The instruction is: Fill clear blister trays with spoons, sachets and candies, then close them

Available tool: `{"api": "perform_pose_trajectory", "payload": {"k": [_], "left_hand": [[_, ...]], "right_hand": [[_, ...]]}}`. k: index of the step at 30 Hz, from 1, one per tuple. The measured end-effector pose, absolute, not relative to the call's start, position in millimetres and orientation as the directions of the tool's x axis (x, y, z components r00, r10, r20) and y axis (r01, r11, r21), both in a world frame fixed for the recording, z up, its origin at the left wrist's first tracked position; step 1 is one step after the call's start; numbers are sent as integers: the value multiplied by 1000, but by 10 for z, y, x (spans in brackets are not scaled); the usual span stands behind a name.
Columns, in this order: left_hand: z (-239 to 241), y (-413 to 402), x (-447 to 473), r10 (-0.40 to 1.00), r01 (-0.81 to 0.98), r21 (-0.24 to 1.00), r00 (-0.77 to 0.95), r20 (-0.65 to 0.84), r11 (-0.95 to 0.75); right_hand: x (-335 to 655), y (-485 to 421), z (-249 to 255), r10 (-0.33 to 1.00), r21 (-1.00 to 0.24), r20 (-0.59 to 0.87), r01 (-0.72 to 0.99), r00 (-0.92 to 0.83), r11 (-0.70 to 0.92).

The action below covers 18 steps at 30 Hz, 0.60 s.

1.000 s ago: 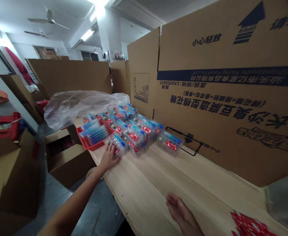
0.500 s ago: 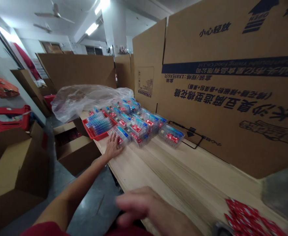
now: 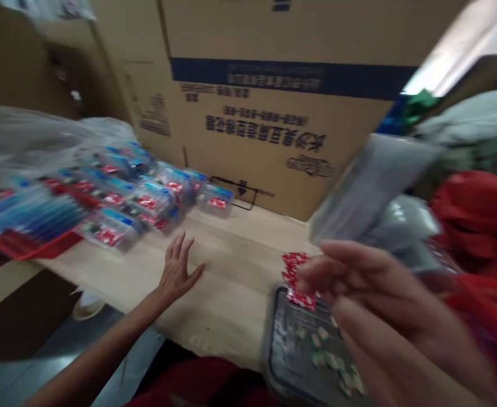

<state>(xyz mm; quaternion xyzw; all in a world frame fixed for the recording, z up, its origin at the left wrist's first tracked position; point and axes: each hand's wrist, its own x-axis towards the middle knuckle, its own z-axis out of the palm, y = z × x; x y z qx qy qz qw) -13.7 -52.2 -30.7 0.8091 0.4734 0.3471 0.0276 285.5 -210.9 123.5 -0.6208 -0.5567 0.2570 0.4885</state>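
My left hand [image 3: 177, 273] lies flat on the wooden table [image 3: 231, 271], fingers spread, holding nothing, a little in front of the stack of clear plastic boxes [image 3: 146, 198] with red and blue labels. My right hand [image 3: 384, 316] is raised close to the camera and blurred by motion. Just above its fingers is a blurred grey flat thing [image 3: 367, 186]; whether the hand grips it cannot be made out. Below the right hand a dark tray [image 3: 303, 350] with small pieces sits at the table's near edge, with red printed labels [image 3: 294, 274] beside it.
A large printed cardboard box [image 3: 273, 113] stands as a wall behind the table. A red tray [image 3: 23, 243] with blue-lidded boxes and a clear plastic bag [image 3: 27, 141] are at the left. Red and grey bundles [image 3: 472, 220] lie at the right.
The view has swung to the right and down. My left hand has come off the boxes onto bare table. My right hand has risen up close to the camera.
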Motion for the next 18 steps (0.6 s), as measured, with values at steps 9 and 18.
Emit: {"api": "perform_pose_trajectory", "payload": {"k": [9, 18], "left_hand": [[-745, -1080, 1465, 292, 136, 436, 904, 313, -890], [-902, -858, 1709, 450, 100, 609, 769, 455, -787]], "right_hand": [[3088, -2793, -197, 853, -755, 165, 620, 496, -214], [3600, -2854, -290, 781, -690, 293, 687, 552, -227]]}}
